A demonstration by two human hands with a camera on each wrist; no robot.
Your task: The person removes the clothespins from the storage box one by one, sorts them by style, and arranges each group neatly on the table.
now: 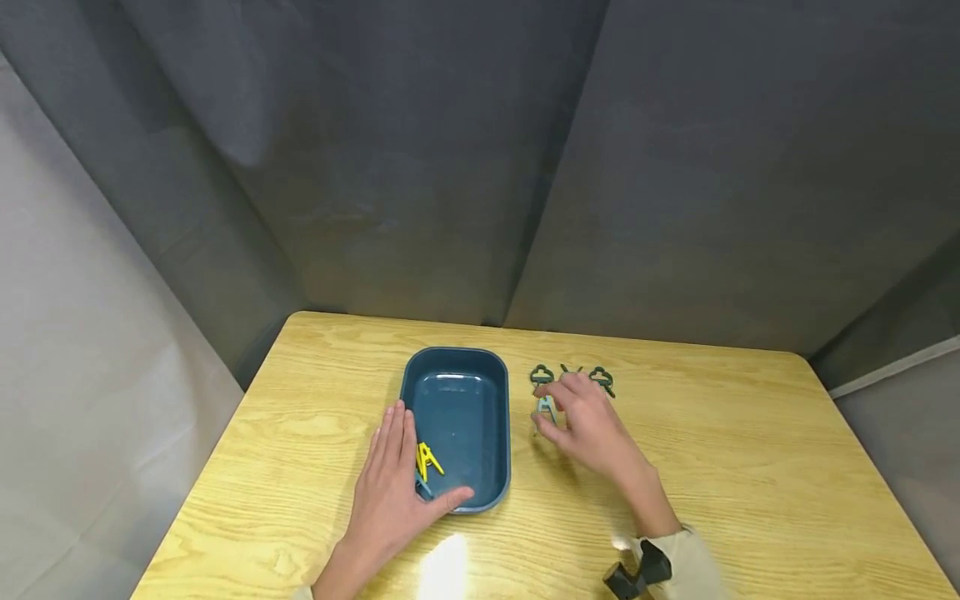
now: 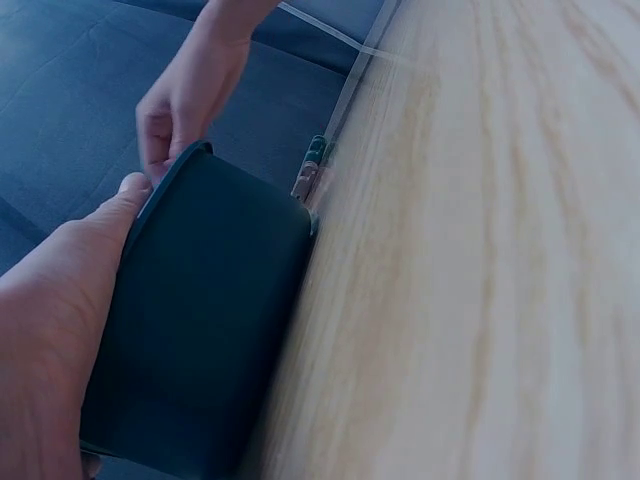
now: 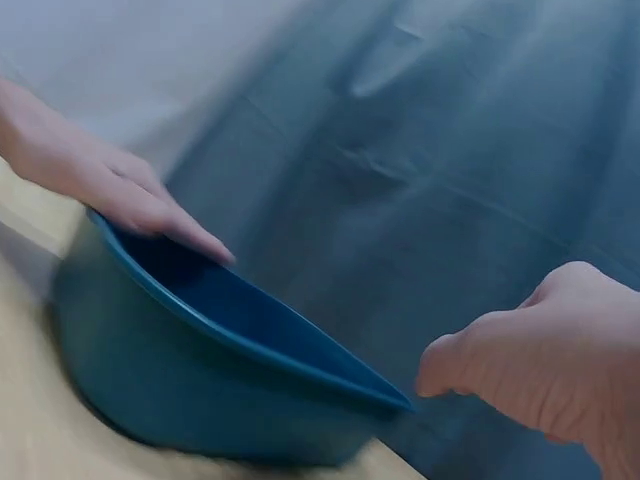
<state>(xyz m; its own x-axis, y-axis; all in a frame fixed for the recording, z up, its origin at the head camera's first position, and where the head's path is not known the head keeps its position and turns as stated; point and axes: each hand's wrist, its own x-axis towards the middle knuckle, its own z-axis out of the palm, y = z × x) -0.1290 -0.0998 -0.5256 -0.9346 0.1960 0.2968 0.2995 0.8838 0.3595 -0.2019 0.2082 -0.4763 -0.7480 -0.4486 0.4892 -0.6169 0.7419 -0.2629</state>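
My left hand [image 1: 386,492] lies along the left side of a dark blue tub [image 1: 501,433], fingers straight at the rim and thumb reaching over the near edge. Inside, beside that hand, are a yellow clip [image 1: 427,458] and a blue clip [image 1: 423,483], partly hidden by the hand. Right of the tub, my right hand [image 1: 596,429] hovers over a light-blue clip [image 1: 546,407], which shows in the gap between thumb and forefinger. In the right wrist view, the right thumb [image 3: 450,365] is seen near the tub's rim with nothing visible at its tip.
Behind the right hand lie a dark green clip [image 1: 542,374], another dark green clip [image 1: 602,377] and a partly hidden clip [image 1: 570,368] between them. The wooden table [image 1: 750,450] ends at a grey curtain [image 1: 675,208]. A black device [image 1: 637,571] sits at the right wrist.
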